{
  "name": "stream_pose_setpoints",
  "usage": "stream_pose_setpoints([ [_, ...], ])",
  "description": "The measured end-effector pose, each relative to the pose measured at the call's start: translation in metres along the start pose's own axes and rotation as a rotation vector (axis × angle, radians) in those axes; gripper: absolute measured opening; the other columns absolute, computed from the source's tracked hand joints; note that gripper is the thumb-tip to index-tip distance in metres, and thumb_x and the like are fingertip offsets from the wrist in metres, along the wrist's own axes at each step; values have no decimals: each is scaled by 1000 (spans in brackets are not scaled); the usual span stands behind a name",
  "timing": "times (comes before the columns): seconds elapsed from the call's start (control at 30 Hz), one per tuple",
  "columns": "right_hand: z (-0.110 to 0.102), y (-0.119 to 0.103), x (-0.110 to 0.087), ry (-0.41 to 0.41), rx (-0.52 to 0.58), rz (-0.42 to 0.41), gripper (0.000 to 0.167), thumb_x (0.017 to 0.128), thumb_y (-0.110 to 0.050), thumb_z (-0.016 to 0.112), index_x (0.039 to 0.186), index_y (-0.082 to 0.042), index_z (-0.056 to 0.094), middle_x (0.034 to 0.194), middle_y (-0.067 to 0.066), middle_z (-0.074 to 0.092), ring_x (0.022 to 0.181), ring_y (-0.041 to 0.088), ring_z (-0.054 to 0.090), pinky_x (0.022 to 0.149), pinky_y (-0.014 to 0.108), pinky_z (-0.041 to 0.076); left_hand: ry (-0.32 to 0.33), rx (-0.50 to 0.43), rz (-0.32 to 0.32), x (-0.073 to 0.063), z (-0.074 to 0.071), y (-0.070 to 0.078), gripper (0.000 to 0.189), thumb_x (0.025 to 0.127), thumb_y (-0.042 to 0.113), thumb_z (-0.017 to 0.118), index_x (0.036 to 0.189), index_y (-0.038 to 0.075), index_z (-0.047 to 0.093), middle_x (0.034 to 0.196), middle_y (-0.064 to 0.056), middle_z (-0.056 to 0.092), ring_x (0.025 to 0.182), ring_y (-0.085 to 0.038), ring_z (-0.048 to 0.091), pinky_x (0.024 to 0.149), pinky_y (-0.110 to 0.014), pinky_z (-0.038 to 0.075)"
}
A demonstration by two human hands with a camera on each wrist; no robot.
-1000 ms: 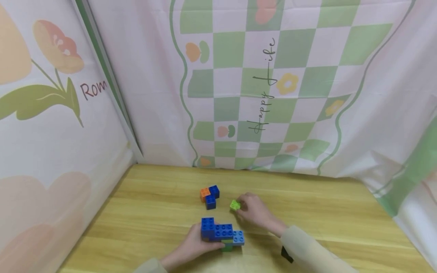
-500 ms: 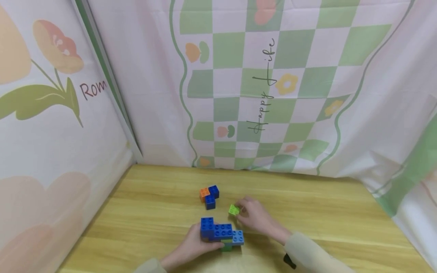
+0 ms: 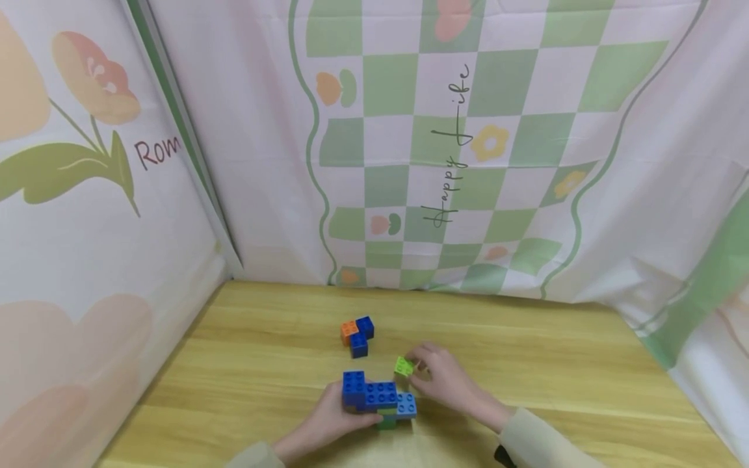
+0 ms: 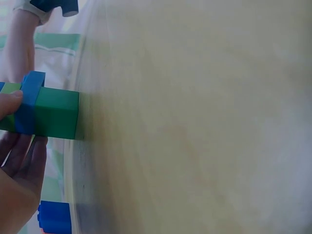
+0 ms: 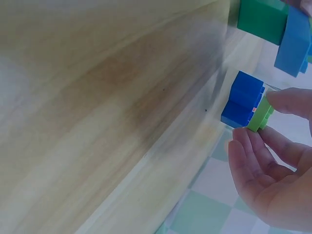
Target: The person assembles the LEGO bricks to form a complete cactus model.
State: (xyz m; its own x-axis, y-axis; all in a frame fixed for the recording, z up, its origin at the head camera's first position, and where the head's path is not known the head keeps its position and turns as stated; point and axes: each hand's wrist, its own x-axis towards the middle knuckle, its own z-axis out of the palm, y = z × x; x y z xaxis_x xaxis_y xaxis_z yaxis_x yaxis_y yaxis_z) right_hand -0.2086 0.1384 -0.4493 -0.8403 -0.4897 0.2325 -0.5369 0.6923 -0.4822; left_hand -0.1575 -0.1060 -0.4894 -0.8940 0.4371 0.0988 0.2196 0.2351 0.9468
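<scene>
My left hand (image 3: 338,415) grips a stack of building blocks (image 3: 380,394) from its left side, thumb across the near face. Dark blue blocks top the stack, a lighter blue one juts out to the right, and a green block (image 4: 57,113) forms its bottom. Between the thumb and fingers of my right hand (image 3: 450,385) is a small lime green block (image 3: 404,366), pinched just beyond the stack's right end and apart from it. In the right wrist view that lime green block (image 5: 260,115) appears thin, with studs on one side.
Farther back on the wooden table (image 3: 281,325) lie an orange block (image 3: 349,331) and two dark blue blocks (image 3: 359,345), close together. A patterned curtain (image 3: 392,143) hangs behind the table's far edge, and a printed cloth wall (image 3: 111,247) runs along the left.
My right hand has come nearer to me and slightly right, carrying the lime green block closer to the stack. The left hand and its stack stay almost in place.
</scene>
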Motion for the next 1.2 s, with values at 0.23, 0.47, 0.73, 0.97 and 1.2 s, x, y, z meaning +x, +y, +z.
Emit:
stream_pose_setpoints([
  [0.23,-4,-3,-9,33,21,-55,27,79,-7,77,105,-3,69,97,6,69,79,14,65,68,19,58,-4,0,4,0,0,1,51,81,23,81,128,14,62,124,-8,71,112,-10,68,98,-18,52],
  [0.47,-9,-6,-16,70,30,-96,27,78,-6,77,103,-2,69,96,7,70,78,13,66,67,19,58,0,-9,-4,0,0,1,51,81,24,81,128,14,62,125,-8,71,113,-10,67,98,-18,52],
  [0.73,-16,-9,-24,106,40,-132,27,77,-5,77,103,-3,70,96,7,71,77,14,67,66,20,59,1,0,-13,0,0,0,50,81,26,81,127,17,63,124,-6,71,113,-9,67,100,-20,51],
  [0.97,-20,-10,-31,116,37,-164,26,77,-5,78,102,-5,70,94,5,70,76,14,66,65,18,58,-5,-16,-16,-1,-1,-1,48,81,26,81,125,19,64,123,-4,72,112,-8,68,99,-19,50],
  [1.2,-21,-12,-39,119,29,-205,27,77,-6,78,103,-6,70,95,3,70,76,12,65,64,19,57,-3,-22,-5,-1,0,0,49,80,25,82,125,16,65,122,-6,72,110,-7,68,99,-19,51],
])
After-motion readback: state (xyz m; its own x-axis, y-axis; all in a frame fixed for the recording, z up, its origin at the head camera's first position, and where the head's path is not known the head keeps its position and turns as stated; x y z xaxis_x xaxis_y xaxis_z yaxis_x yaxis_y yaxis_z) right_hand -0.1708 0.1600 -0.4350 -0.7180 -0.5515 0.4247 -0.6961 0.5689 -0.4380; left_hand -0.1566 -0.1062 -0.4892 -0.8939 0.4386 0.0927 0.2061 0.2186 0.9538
